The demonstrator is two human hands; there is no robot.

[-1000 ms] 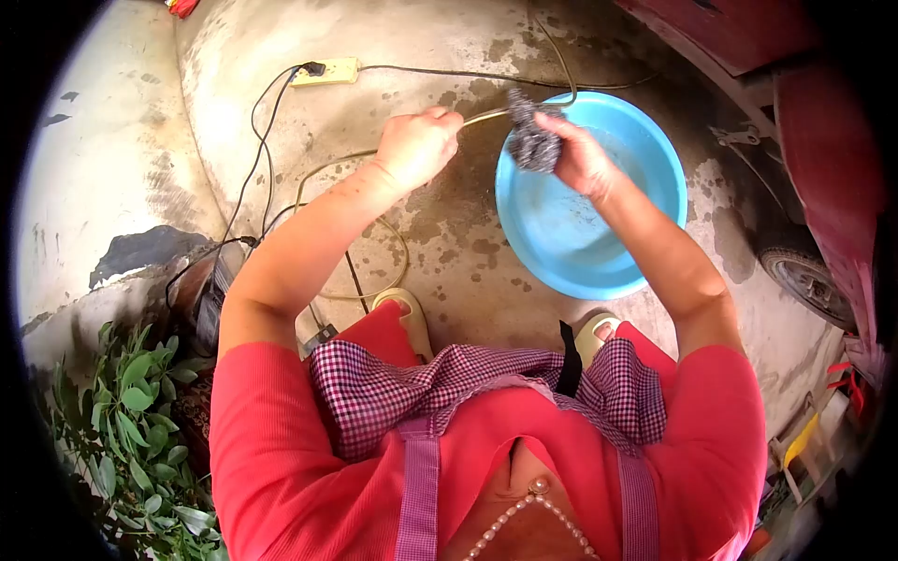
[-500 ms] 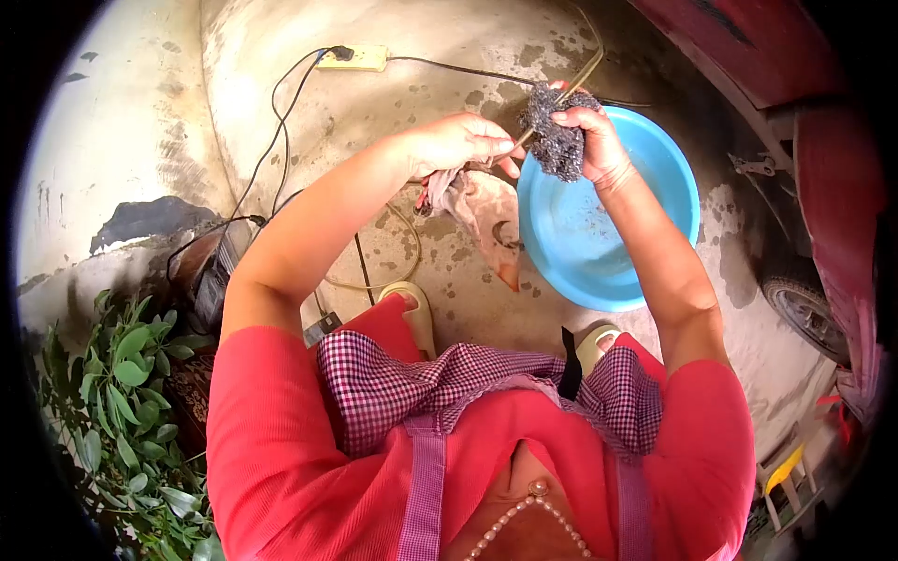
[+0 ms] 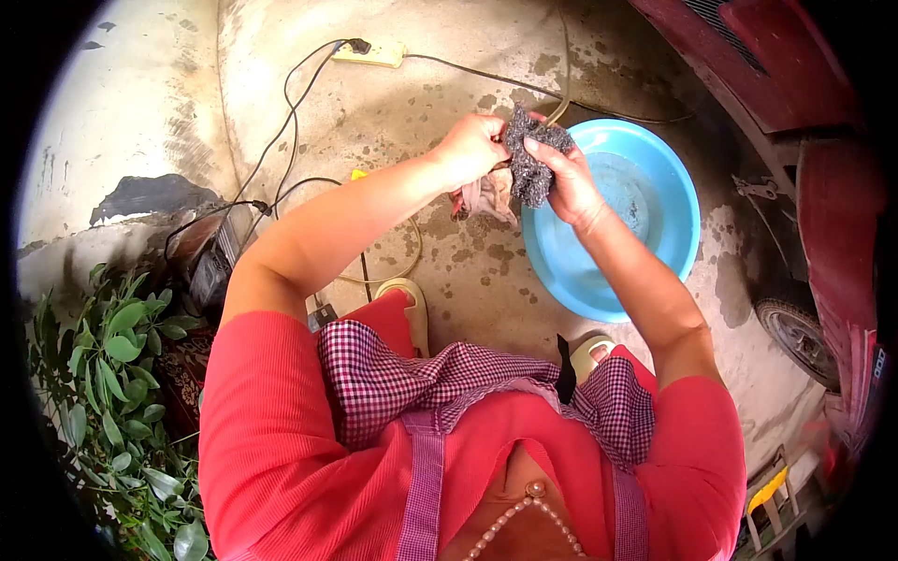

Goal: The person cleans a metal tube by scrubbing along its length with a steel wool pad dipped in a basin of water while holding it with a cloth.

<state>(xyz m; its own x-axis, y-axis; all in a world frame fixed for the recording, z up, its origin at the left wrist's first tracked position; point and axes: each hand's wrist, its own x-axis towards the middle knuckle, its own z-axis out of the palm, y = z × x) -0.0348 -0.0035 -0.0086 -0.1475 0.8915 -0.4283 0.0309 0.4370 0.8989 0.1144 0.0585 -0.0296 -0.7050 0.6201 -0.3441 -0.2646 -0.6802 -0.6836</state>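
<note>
My right hand (image 3: 568, 179) grips a dark grey, shaggy cloth (image 3: 535, 173), with the thumb pressed on top. A thin tan hose (image 3: 564, 79) runs down into this cloth from above. Close against the cloth's left side is my left hand (image 3: 472, 150), its fingers pinched together. From beneath the left hand hangs a crumpled, stained pale pink rag (image 3: 488, 198), apparently held in the fingers. The hose's end is hidden by the hands and the cloth. Below and to the right, a light blue basin (image 3: 681, 224) stands on the floor with some water in it.
A yellow power strip (image 3: 369, 53) with black cables lies on the concrete floor at the back. Leafy plants (image 3: 117, 402) stand at left. A dark red vehicle (image 3: 837, 252) with a wheel (image 3: 798, 341) is at right. My slippers are below the basin.
Both hands have come closer together; my right hand and the dark cloth moved left and slightly down towards the left hand. The rag is bunched higher, and the hose now hangs straighter.
</note>
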